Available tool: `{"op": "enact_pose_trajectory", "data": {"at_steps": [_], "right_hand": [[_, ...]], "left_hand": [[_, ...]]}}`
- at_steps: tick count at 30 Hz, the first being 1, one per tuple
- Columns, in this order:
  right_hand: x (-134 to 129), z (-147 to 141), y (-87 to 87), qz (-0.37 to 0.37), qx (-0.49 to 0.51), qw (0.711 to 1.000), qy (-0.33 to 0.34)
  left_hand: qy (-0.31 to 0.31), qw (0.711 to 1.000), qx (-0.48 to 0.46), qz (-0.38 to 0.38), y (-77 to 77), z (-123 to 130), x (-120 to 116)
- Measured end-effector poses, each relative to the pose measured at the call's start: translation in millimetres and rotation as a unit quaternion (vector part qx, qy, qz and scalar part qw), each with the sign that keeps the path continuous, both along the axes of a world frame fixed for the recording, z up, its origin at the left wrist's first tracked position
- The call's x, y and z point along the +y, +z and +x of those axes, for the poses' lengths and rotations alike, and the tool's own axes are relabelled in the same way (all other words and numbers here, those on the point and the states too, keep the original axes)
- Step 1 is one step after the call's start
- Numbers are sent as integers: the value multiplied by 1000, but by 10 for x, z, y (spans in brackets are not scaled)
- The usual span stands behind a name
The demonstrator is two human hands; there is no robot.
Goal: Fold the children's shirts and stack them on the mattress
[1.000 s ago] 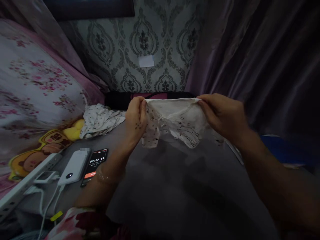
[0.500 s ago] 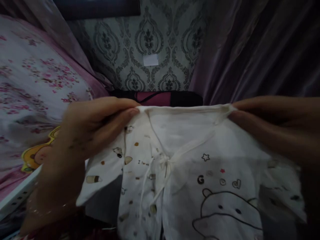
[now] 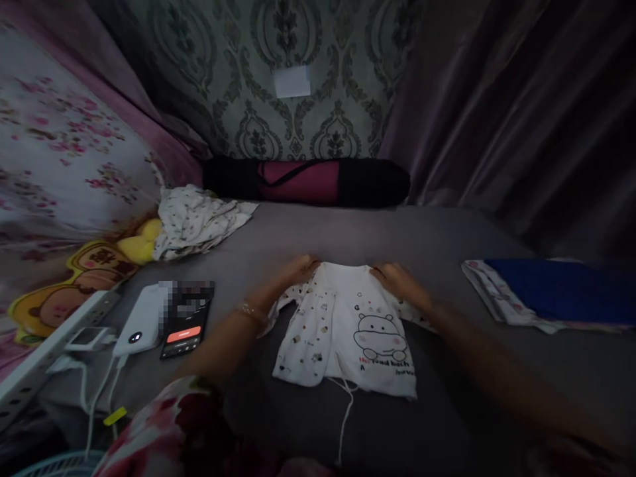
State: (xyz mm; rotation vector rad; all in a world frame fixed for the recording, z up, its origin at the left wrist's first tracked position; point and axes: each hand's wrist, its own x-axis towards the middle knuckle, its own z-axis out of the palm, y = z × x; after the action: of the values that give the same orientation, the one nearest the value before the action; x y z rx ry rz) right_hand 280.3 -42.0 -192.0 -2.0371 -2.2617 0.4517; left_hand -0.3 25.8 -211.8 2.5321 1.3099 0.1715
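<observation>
A small white baby shirt (image 3: 342,331) lies spread on the grey sheet, its collar edge facing away from me. Prints cover its left side, and a hippo drawing with lettering marks the right front. One white tie string (image 3: 344,417) trails from its hem towards me. My left hand (image 3: 301,266) is closed on the left shoulder of the shirt. At the right shoulder, my right hand (image 3: 395,278) grips the cloth with bent fingers. The fingertips of both hands are partly hidden, and both sleeves lie under or beside my wrists.
Left of the shirt lie a phone (image 3: 187,321), a white power bank (image 3: 144,318) with cables and a charger (image 3: 89,339). Crumpled printed cloth (image 3: 199,222) is behind them. Folded cloths with a blue one (image 3: 571,291) lie right. A black-and-pink roll (image 3: 298,180) lines the wall.
The shirt, held up close before me, has gone down and away onto the grey sheet. Both hands moved with it, still at its shoulders, and the view now takes in the bed.
</observation>
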Motion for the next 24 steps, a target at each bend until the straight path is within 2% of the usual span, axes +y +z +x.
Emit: {"op": "enact_pose_trajectory", "data": {"at_steps": [7,12,20,24], "right_hand": [[271,59,-148,35,-109,993,26],[524,94,-170,50,-137,988,43],[960,108,-173,55,-154,986,43],[1120,125,-185,62,-153,985,45]], "left_hand": [[-19,996,75,39,72,35,334],[-35,992,105,60,29,62,600],[-22,992,106,58,-7,109,991],[-23,995,88,42,-87,120,1227]]}}
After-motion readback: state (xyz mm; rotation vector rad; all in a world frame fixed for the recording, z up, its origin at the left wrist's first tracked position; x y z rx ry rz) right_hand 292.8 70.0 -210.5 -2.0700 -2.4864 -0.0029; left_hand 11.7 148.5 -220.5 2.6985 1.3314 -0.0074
